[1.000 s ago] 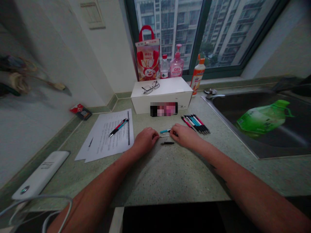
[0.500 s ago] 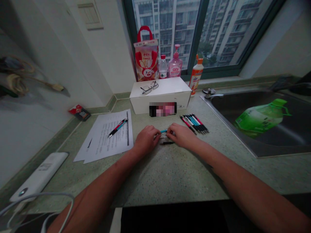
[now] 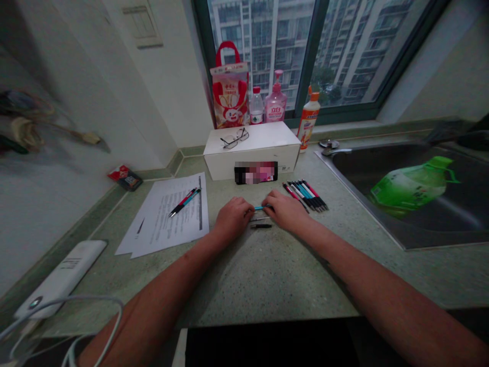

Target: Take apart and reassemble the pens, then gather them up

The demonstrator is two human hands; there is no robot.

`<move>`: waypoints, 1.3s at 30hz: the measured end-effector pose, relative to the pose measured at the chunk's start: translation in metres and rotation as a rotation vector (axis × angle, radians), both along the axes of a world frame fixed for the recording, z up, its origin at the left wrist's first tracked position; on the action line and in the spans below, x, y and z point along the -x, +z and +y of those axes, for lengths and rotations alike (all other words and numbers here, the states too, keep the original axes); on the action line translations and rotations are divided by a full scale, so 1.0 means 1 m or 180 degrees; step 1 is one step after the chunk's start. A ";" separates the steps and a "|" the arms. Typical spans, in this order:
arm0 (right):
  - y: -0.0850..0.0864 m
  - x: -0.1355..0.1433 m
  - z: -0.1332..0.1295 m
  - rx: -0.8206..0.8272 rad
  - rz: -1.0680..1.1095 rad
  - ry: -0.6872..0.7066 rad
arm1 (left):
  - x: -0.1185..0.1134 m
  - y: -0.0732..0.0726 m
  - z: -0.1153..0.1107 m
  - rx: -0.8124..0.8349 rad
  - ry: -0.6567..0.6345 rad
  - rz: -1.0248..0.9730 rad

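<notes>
My left hand (image 3: 234, 216) and my right hand (image 3: 283, 208) face each other over the counter, fingers closed on the two ends of a small blue pen part (image 3: 259, 208). On the counter just below it lie a thin, light-coloured piece (image 3: 260, 219) and a short black pen part (image 3: 261, 226). Several pens (image 3: 306, 195) are lined up to the right of my right hand. Two more pens (image 3: 185, 202) rest on printed sheets (image 3: 164, 229) at the left.
Behind my hands stands a white box (image 3: 252, 148) with glasses (image 3: 234, 138) on top. An orange bottle (image 3: 307, 121) stands beside it. At the right is a sink (image 3: 385, 219) holding a green jug (image 3: 412, 186). A white power strip (image 3: 63, 278) with cables is at the left.
Both hands have shifted slightly, the right one a little up and away from the small parts. More of the black part and the thin piece now shows.
</notes>
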State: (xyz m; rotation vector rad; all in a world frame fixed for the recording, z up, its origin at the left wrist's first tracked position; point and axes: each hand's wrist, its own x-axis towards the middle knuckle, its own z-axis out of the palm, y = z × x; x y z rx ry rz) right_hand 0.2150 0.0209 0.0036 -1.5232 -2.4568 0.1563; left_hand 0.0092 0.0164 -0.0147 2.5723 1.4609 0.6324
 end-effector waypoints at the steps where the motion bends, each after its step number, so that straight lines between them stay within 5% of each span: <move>1: 0.001 -0.001 0.000 0.0011 0.0005 -0.0010 | 0.001 0.000 0.000 0.0001 0.0021 -0.0015; 39: -0.001 0.002 -0.006 0.0028 0.0651 0.0276 | 0.010 -0.002 0.000 0.0180 0.0168 -0.1306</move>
